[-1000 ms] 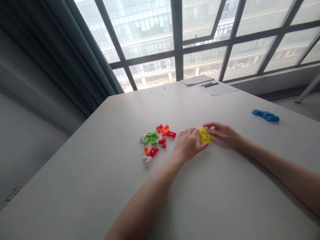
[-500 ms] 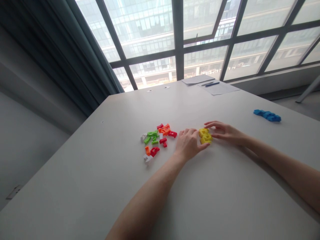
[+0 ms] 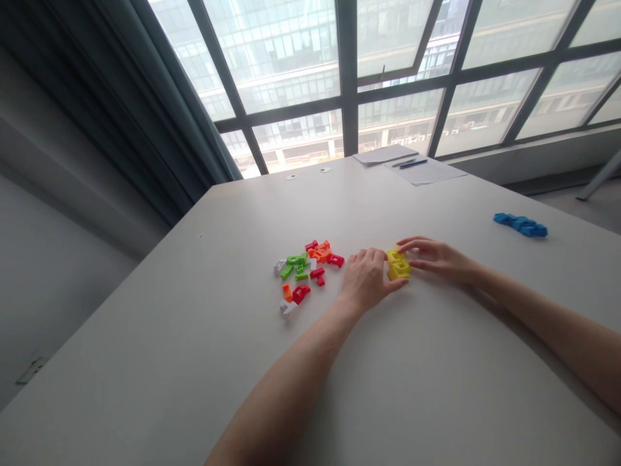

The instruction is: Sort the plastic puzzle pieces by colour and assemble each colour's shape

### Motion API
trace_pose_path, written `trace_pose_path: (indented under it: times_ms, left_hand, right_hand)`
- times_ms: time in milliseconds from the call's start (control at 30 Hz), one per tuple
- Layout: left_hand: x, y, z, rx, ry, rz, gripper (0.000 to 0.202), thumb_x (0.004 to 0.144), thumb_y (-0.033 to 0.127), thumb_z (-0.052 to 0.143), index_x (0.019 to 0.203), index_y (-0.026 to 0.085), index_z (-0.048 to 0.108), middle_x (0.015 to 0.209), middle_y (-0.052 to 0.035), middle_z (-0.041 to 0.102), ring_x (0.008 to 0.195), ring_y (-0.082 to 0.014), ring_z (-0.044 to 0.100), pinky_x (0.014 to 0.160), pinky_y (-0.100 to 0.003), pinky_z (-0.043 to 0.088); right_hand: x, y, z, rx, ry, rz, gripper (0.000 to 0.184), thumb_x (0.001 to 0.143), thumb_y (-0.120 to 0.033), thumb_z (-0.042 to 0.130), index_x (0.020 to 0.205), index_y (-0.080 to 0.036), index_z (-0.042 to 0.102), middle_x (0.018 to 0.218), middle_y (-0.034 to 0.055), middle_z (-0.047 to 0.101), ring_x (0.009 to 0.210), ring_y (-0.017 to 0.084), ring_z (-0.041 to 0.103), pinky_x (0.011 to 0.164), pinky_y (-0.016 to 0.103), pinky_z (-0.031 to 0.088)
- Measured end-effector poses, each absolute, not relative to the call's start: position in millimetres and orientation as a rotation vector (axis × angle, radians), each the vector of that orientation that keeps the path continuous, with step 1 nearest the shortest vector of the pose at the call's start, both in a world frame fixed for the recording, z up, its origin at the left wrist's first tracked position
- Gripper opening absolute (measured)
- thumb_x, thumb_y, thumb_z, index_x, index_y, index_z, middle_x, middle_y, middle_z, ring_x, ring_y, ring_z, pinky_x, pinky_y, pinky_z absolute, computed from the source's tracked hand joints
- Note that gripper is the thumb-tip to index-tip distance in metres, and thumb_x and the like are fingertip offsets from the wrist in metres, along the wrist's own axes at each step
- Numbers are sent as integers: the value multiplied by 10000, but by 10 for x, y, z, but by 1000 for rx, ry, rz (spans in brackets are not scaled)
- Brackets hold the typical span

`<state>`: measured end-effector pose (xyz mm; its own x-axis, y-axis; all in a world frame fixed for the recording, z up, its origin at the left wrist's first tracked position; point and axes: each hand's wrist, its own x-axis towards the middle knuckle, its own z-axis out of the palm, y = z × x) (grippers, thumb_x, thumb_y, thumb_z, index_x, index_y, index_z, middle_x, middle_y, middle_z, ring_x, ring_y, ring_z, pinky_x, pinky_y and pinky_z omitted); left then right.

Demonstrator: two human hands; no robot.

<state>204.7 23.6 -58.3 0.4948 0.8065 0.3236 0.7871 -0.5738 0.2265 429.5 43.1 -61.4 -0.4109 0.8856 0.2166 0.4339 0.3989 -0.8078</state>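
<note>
A small cluster of yellow plastic building blocks (image 3: 398,265) lies on the white table between my two hands. From its left side, my left hand (image 3: 365,278) grips it, fingers along the far left edge and thumb at the near edge. My right hand (image 3: 436,259) holds the right side, with a finger reaching over the far end and others at the right edge. Fingertips hide parts of the yellow blocks, so their exact joins cannot be made out.
Left of my hands lie loose green blocks (image 3: 297,260), red blocks (image 3: 301,294), orange blocks (image 3: 320,252) and white blocks (image 3: 287,307). A joined blue block strip (image 3: 521,224) sits far right. Papers (image 3: 388,154) and a pen (image 3: 414,164) lie at the table's (image 3: 252,213) far edge.
Both hands stay almost in place around the yellow blocks. The yellow cluster has shifted very slightly between the fingers.
</note>
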Motion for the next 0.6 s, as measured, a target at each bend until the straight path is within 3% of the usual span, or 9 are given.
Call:
trace_pose_path:
  times_ms: [333, 600]
  left_hand:
    - [2033, 233, -570, 2691, 1252, 621, 385, 781, 488, 690, 986, 222, 502, 1084, -44, 596, 1075, -235, 537, 906, -363, 459]
    - [2021, 245, -573, 2688, 1238, 603, 347, 813, 477, 671, 984, 220, 514, 1086, -45, 587, 1074, -227, 534, 914, -364, 465]
  right_hand:
    - [4278, 410, -579, -1143, -1993, 934, 455, 750, -587, 667, 1055, -251, 700, 1278, 96, 576, 1179, 288, 548, 1000, 426, 472]
    - [4280, 412, -580, -1160, -2038, 874, 452, 772, -600, 635, 1061, -259, 703, 1272, 93, 587, 1179, 290, 551, 1020, 446, 453]
